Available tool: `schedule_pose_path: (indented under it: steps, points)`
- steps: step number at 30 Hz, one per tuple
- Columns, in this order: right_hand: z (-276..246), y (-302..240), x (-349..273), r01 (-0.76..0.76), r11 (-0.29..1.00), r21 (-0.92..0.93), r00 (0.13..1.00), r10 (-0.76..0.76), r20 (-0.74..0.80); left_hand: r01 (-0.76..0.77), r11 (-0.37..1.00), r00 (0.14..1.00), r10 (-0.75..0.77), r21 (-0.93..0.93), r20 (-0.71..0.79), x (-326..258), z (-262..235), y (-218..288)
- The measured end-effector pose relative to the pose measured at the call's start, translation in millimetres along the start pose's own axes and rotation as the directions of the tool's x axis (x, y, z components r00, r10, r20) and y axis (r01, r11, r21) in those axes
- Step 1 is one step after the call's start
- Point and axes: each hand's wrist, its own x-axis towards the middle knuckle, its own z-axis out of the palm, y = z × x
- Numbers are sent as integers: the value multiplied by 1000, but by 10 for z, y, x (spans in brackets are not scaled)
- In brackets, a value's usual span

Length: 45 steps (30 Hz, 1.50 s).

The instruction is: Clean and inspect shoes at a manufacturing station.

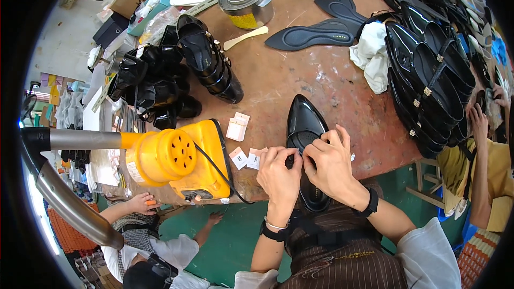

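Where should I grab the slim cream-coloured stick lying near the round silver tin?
Probably best by the right end of the slim cream-coloured stick, thumb and finger across its width, coming from the near right: it lies flat, and its left end sits close to the stacked glossy black shoes, the right end farther away.
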Motion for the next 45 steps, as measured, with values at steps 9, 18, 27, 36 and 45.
schedule_pose_path:
  steps: [9, 18, 27, 36, 45]
  points:
    - [32, -4, 18, -12, 1000, 8, 1000, 12, -1, -7, 998, 996, 13, -67, 94, 47, -10, -76]
    - [-21, 11, 38, 20, 1000, -9, 997, -20, 75, 26, 995, 992, -14, -100, 122, 13, -30, -38]
    - [-4, -12, 34, -5, 1000, -11, 999, 6, 49, -41, 999, 996, 43, -22, 73, -8, -27, -53]
    - [46, 32, 33, 1, 1000, -7, 1000, -1, 27, 9, 977, 990, 21, -212, 139, -3, -34, -131]
    - [53, 5, 54, 20, 1000, -20, 999, -19, 31, 31, 953, 997, -9, -301, 75, -37, 20, -158]
